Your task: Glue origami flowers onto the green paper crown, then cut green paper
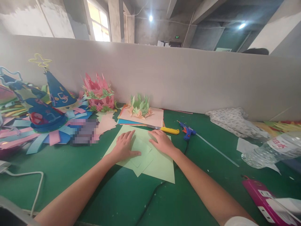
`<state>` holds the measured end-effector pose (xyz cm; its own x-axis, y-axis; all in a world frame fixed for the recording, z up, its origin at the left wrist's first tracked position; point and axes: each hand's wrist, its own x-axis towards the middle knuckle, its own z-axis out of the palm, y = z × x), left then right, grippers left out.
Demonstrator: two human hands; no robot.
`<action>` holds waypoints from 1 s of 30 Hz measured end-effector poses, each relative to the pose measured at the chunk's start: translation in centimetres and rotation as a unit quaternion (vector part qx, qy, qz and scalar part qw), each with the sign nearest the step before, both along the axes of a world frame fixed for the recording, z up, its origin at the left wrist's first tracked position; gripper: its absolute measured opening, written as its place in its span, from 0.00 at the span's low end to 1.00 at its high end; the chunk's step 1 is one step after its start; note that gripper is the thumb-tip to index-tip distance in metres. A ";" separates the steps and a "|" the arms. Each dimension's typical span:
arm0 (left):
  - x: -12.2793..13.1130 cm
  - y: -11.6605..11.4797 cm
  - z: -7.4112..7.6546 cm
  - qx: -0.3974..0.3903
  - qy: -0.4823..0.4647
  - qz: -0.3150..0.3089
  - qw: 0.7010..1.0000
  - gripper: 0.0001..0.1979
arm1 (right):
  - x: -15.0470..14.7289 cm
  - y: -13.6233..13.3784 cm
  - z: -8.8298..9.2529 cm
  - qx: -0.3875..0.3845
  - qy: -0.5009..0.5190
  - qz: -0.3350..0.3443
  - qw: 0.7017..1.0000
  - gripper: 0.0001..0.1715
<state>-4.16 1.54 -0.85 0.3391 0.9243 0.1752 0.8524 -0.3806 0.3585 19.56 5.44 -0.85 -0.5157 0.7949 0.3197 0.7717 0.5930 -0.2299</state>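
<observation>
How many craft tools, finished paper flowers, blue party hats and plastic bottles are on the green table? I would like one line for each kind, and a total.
Craft tools: 2, the yellow-handled cutter and the blue glue gun
Paper flowers: 2, the pink flower and the green flower
Blue party hats: 2, the tall hat and the low hat
Plastic bottles: 1, the bottle
Total: 7

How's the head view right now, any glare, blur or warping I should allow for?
Head view: the window and ceiling lights are blown out; the green table is evenly lit, soft shadows under both arms. Wide-angle warping bends the partition wall. A pixelated patch hides something left of the left hand; the green paper is sharp.
</observation>
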 end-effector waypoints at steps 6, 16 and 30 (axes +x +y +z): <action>0.6 -0.4 1.4 0.019 0.024 -0.119 0.992 0.40 | -0.1 0.2 0.0 -0.017 0.011 -0.020 1.000 0.27; 1.5 -1.4 2.3 -0.009 0.023 -0.250 0.968 0.38 | -0.5 0.3 0.2 -0.033 0.060 -0.007 0.998 0.24; 1.4 -1.5 2.6 0.016 0.044 -0.227 0.973 0.42 | -0.6 0.2 2.9 -0.160 0.187 -0.013 0.969 0.30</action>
